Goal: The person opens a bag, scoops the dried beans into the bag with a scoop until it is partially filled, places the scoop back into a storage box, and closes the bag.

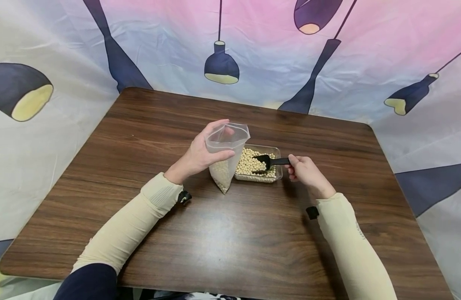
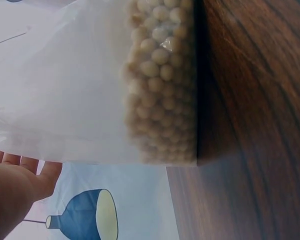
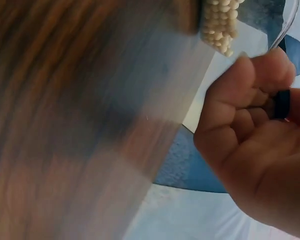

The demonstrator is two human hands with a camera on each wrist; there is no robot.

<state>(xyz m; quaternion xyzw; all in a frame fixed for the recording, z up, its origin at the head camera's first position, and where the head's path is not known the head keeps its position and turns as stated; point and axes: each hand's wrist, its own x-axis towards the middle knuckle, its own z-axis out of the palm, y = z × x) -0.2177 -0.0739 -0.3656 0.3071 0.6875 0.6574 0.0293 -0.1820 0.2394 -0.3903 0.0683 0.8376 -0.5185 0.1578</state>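
A clear zip-top plastic bag [image 1: 230, 143] stands upright on the table, its mouth spread open at the top. My left hand [image 1: 198, 154] grips it near the rim, the thumb in front and fingers behind. Pale round beans [image 2: 160, 90], like soybeans, fill its lower part in the left wrist view. Just right of the bag, a clear rectangular container [image 1: 258, 180] holds more of these beans [image 1: 248, 161]. My right hand [image 1: 307, 173] pinches the handle of a black scoop [image 1: 278, 161], whose bowl sits among them. In the right wrist view the fingers are curled around the handle.
The brown wood-grain table [image 1: 215, 241] extends around the bag and container. Behind it hangs a fabric backdrop [image 1: 170, 54] printed with lamps, close along the table's far edge.
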